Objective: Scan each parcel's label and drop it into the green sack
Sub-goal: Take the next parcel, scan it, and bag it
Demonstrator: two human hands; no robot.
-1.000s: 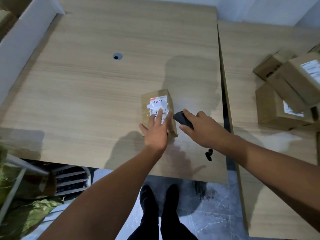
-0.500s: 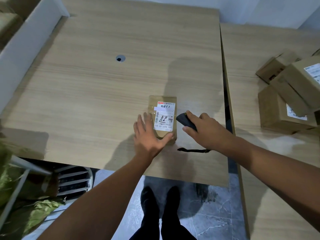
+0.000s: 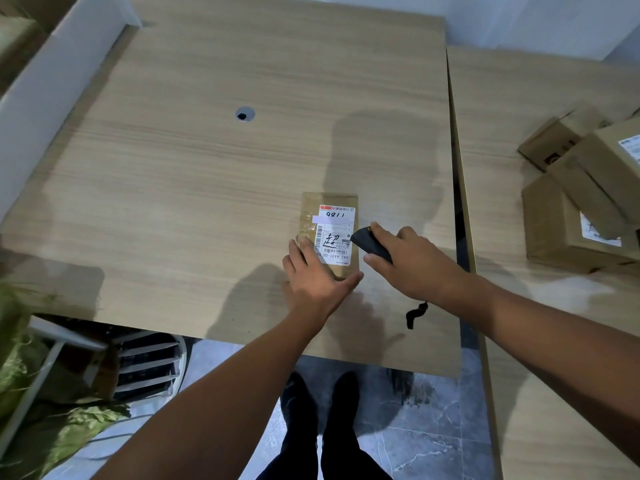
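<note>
A small brown cardboard parcel lies flat on the wooden table, its white label facing up. My left hand holds the parcel's near left corner, fingers along its left side and thumb under its near edge. My right hand grips a black handheld scanner, whose nose points at the label's right edge; a black wrist strap dangles below the hand. The green sack sits low at the left, below the table edge.
Several more cardboard parcels are stacked on a second table to the right, across a narrow gap. A white board borders the table's left side. A cable hole sits mid-table. A white slatted object stands under the near edge.
The parcel has turned from tilted to lying flat with the label up. My left hand slid from on top of the label to the parcel's near left corner. The scanner edged closer to the label.
</note>
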